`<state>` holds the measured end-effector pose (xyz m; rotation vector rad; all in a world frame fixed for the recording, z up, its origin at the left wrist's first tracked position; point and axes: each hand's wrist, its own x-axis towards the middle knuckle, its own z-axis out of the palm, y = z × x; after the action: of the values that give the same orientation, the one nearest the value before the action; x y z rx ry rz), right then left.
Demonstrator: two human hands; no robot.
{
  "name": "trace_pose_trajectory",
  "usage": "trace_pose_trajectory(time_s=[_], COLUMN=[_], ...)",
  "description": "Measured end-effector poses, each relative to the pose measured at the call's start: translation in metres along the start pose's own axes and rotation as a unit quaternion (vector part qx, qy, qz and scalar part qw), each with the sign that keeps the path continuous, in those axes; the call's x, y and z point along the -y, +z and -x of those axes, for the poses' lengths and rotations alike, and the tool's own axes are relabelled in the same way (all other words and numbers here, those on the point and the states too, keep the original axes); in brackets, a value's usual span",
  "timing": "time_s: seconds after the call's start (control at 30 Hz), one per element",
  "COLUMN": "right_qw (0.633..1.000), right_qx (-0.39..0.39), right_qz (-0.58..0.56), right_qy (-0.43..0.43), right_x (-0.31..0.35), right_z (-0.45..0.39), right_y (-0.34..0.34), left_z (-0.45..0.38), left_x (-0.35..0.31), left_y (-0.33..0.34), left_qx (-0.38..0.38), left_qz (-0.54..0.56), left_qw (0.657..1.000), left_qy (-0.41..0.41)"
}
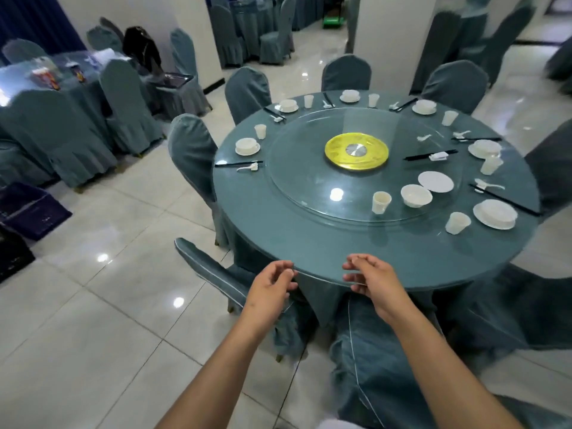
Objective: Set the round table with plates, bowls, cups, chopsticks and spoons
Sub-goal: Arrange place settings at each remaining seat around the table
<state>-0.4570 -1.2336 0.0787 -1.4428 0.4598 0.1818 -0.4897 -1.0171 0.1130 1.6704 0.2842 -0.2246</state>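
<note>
The round table [309, 239] wears a teal cloth under glass, with a glass turntable [303, 159] and a gold centre disc [356, 152]. On the turntable stand a loose white cup [381, 202], bowl [416, 195], flat plate [435, 181], and chopsticks with a spoon [431, 155]. Around the rim lie several place settings, such as a bowl on a plate [495, 213] with a cup [457, 222] and chopsticks [504, 200]. My left hand [270, 287] and my right hand [370, 278] hover at the near table edge, fingers loosely curled, holding nothing.
Teal-covered chairs ring the table, one [216, 274] under my left hand and another [380, 360] below my right. A second covered table [71, 78] with chairs stands at the left. Dark crates [28, 212] sit on the tiled floor at the far left.
</note>
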Motion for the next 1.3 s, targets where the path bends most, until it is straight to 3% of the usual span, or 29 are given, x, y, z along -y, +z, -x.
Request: trace_pose_trajectory(time_s=[0.17, 0.4, 0.7, 0.87, 1.03, 1.1, 1.3], right_qw=[0.998, 0.987, 0.977, 0.976, 0.973, 0.971, 0.957], right_qx=[-0.056, -0.142, -0.188, -0.207, -0.221, -0.226, -0.261], right_qz=[-0.027, -0.067, -0.095, -0.073, -0.041, -0.027, 0.000], right_qy=[-0.006, -0.023, -0.018, 0.014, 0.057, 0.068, 0.125], right_x=[0.013, 0.034, 0.057, 0.068, 0.069, 0.070, 0.062], right_z=[-0.008, -0.058, -0.171, -0.236, -0.283, -0.301, -0.338], right_y=[0.014, -0.016, -0.064, -0.103, -0.112, -0.117, -0.120], left_z=[-0.048, -0.124, -0.255, -0.344, -0.421, -0.451, -0.505], left_x=[-0.009, -0.031, -0.065, -0.084, -0.085, -0.082, -0.060], left_y=[-0.014, 0.025, 0.119, 0.193, 0.253, 0.279, 0.336], left_qx=[0.061, 0.135, 0.173, 0.212, 0.265, 0.286, 0.364], left_qz=[-0.009, -0.050, -0.129, -0.241, -0.398, -0.468, -0.623], left_qw=[0.998, 0.990, 0.976, 0.945, 0.868, 0.816, 0.660], left_qy=[0.002, -0.003, -0.001, 0.066, 0.134, 0.184, 0.207])
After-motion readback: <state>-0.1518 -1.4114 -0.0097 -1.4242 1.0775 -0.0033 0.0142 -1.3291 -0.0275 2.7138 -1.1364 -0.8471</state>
